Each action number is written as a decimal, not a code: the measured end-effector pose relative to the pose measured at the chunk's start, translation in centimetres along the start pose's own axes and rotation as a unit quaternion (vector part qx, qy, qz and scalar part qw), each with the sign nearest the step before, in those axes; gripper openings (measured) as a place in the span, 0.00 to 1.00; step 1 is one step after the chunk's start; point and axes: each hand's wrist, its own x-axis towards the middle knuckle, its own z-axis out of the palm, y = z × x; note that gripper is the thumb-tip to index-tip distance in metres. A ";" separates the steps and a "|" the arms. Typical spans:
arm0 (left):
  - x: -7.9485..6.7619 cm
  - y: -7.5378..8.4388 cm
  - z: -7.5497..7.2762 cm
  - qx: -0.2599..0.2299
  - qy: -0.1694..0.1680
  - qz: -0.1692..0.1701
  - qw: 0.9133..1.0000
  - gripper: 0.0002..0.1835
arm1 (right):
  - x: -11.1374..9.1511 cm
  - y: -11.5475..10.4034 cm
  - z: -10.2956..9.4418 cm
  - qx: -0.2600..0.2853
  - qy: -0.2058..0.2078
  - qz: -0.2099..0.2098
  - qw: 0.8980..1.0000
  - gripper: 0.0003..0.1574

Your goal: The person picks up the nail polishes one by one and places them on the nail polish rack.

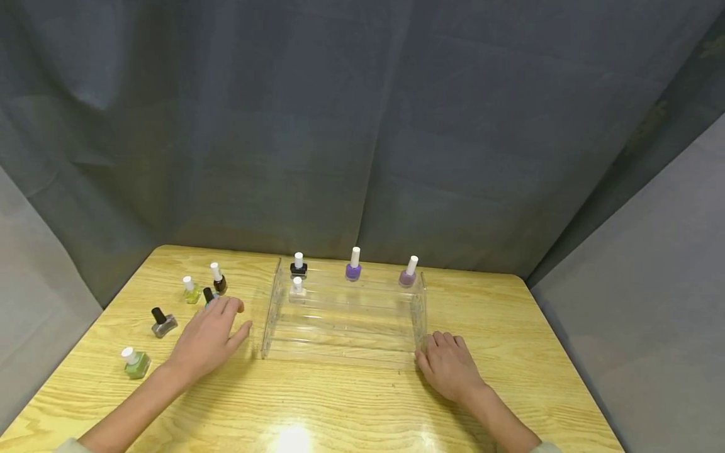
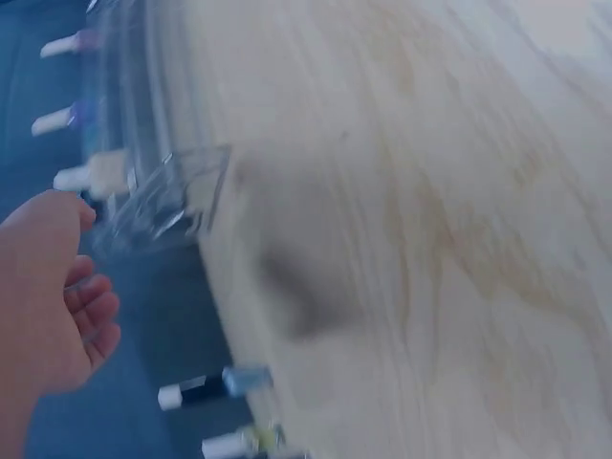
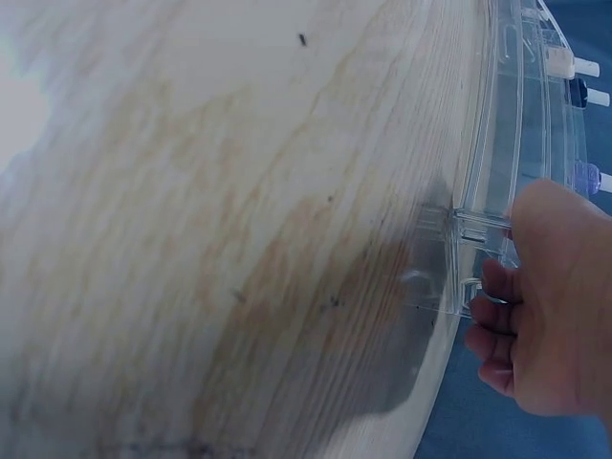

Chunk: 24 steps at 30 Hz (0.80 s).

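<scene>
Head view: a clear rack (image 1: 351, 327) is set on the table (image 1: 340, 402), its steps rising toward the back, likely so that each row can be seen over the one in front. On the rack's top step a black bottle (image 1: 298, 270), a purple bottle (image 1: 354, 272) and a mauve bottle (image 1: 407, 277) are spaced apart; a pale bottle (image 1: 297, 290) is stood below the black one. The rack's right front corner is touched by the right hand (image 1: 449, 368), presumably for steadiness; whether it is pinched cannot be told. Left of the rack, nothing is held by the left hand (image 1: 205, 336), its thumb and forefinger apart, and a blue bottle (image 1: 209, 296) is partly hidden by it. Farther left of the rack, a brown bottle (image 1: 219, 284), a yellow bottle (image 1: 192, 294), a grey bottle (image 1: 164, 326) and a green bottle (image 1: 137, 365) are scattered, apparently kept within that hand's reach. The rack seems made of smooth plastic, with thin straight ledges; the bottles are squat and glossy, topped by slender caps. The table is streaked with wood grain, and behind the rack a dark curtain (image 1: 283, 126) is hung in soft folds.
</scene>
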 end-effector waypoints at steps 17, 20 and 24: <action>-7.8 -9.2 -3.9 -0.054 0.025 -0.169 0.984 0.37 | -0.4 0.2 -0.8 0.009 -0.016 0.006 1.000 0.17; -8.6 -10.1 -3.6 -0.053 -0.002 -0.190 0.980 0.39 | -0.3 0.2 -0.7 0.017 -0.019 0.007 1.000 0.17; -9.4 -11.0 -3.3 -0.051 -0.040 -0.213 0.975 0.41 | -0.1 0.0 -0.4 0.021 -0.023 0.007 1.000 0.16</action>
